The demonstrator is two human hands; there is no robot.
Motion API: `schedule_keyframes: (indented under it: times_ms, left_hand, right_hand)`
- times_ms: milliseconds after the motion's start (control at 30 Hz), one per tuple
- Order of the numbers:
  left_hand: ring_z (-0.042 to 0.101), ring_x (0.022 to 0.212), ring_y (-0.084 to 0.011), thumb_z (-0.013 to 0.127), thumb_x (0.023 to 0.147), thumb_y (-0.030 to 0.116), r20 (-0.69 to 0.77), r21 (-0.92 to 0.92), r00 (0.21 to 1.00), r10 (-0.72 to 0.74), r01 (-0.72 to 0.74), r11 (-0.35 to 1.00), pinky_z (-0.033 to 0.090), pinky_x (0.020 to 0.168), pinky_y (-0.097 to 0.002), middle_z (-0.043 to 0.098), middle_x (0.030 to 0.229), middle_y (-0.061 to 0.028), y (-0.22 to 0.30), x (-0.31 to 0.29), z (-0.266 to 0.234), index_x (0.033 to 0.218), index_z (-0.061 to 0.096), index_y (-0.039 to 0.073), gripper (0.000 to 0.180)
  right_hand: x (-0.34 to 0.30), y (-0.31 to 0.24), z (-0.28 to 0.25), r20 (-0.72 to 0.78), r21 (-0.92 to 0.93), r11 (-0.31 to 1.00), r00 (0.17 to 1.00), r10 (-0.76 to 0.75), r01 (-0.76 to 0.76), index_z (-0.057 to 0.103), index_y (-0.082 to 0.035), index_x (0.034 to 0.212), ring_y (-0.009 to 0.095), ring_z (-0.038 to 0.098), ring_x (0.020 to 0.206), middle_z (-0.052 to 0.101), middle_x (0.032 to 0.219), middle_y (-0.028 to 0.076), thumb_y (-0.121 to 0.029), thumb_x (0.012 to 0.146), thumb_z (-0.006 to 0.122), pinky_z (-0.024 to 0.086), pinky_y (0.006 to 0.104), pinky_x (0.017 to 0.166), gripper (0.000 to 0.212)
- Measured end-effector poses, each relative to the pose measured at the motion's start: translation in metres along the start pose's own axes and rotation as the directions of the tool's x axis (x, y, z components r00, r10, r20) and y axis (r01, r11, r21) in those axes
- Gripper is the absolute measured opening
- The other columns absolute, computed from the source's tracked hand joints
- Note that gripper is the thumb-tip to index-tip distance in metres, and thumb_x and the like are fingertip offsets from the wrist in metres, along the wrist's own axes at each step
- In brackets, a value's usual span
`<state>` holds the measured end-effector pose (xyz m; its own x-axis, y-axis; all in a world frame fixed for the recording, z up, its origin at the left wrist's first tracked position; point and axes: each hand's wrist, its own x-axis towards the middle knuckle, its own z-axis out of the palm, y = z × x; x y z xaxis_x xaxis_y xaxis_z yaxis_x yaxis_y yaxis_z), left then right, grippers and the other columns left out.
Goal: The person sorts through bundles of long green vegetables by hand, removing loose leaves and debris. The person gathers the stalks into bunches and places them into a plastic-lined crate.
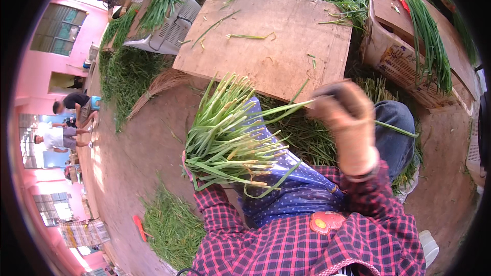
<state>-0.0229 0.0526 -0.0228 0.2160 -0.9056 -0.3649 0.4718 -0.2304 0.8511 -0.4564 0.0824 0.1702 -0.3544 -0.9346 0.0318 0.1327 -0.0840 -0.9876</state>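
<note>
Head view: your left hand (186, 165) grasps the bundle of green stalks (230, 140), judging by the edge of it that shows at the left of the leaves; most of its fingers are hidden, so you cannot be credited with a confirmed grip. The bundle lies across the front of your blue dotted apron (291, 194), pale cut ends fanned toward your right, near the closest edge of the wooden surface (286, 46). Your right hand (350, 122) is blurred but appears clenched on a long single stalk (299, 104), which shows on both sides of it; exact finger placement cannot be told. Risks noted: the pale ends sit at uneven depths, so a loose left grip could let outer stalks slide out onto your lap or the floor (123, 174). Squeezing too hard could crease the leaves. Pulling the single stalk across the fan could snag neighbouring ends or snap it. The drooping leaf (263, 192) at the underside could catch on your apron. Stalks dropped there could mix with the loose greens (307, 135) beneath the surface and be hard to pick out.
</note>
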Motion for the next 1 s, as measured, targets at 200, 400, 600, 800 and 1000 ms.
schedule_keyframes:
  times_ms: [200, 400, 600, 800, 1000]
  left_hand:
    - [0.066, 0.094, -0.03, 0.041, 0.098, 0.044, -0.01, 0.004, 1.0, 0.001, -0.001, 1.0, 0.054, 0.085, -0.0497, 0.069, 0.108, -0.0137, 0.003, -0.002, 0.0, 0.109, 0.067, 0.006, 0.047]
    - [0.065, 0.094, -0.0301, 0.041, 0.098, 0.044, 0.003, 0.012, 1.0, -0.002, 0.002, 1.0, 0.054, 0.085, -0.05, 0.069, 0.108, -0.0137, 0.011, 0.004, 0.007, 0.109, 0.067, 0.006, 0.047]
    - [0.065, 0.095, -0.0301, 0.041, 0.099, 0.045, 0.045, -0.012, 0.999, 0.003, -0.002, 1.0, 0.054, 0.085, -0.0502, 0.069, 0.108, -0.0137, 0.025, 0.011, 0.02, 0.109, 0.067, 0.006, 0.048]
    - [0.065, 0.095, -0.0302, 0.041, 0.099, 0.045, 0.108, -0.114, 0.992, 0.065, -0.053, 0.992, 0.054, 0.085, -0.0504, 0.069, 0.108, -0.0137, 0.076, 0.011, 0.037, 0.109, 0.067, 0.006, 0.048]
    - [0.066, 0.096, -0.0282, 0.04, 0.101, 0.041, 0.434, -0.26, 0.877, 0.208, -0.099, 0.96, 0.055, 0.088, -0.0473, 0.069, 0.109, -0.015, 0.138, 0.027, 0.063, 0.111, 0.067, 0.003, 0.048]
  right_hand:
    - [0.016, -0.017, -0.078, -0.361, -0.104, 0.985, 0.918, -0.166, 0.137, 0.065, -0.003, 0.101, 0.008, 0.055, 0.078, 0.06, 0.084, 0.0, 0.0, 0.086, 0.061, 0.046, 0.0235, 0.075, 0.016]
    - [0.028, 0.028, 0.005, 0.468, -0.496, 0.868, 0.835, 0.288, -0.022, 0.068, -0.003, 0.105, 0.033, 0.065, 0.097, 0.068, 0.099, 0.018, -0.037, 0.085, 0.065, 0.049, 0.0385, 0.087, 0.04]
    - [0.023, 0.098, 0.07, 0.794, -0.225, 0.949, 0.523, 0.311, -0.222, 0.067, -0.002, 0.114, 0.021, 0.065, 0.096, 0.07, 0.106, 0.013, -0.044, 0.087, 0.065, 0.049, 0.0337, 0.088, 0.049]
    - [-0.01, 0.09, 0.047, 0.667, 0.081, 0.782, 0.617, 0.418, -0.617, 0.065, 0.002, 0.102, 0.014, 0.061, 0.082, 0.067, 0.089, 0.008, -0.022, 0.093, 0.062, 0.05, 0.0292, 0.077, 0.026]
    - [-0.025, 0.048, -0.028, 0.622, 0.208, 0.68, 0.632, 0.463, -0.703, 0.059, -0.002, 0.092, 0.014, 0.052, 0.068, 0.056, 0.076, 0.003, -0.021, 0.092, 0.066, 0.047, 0.0316, 0.068, 0.021]
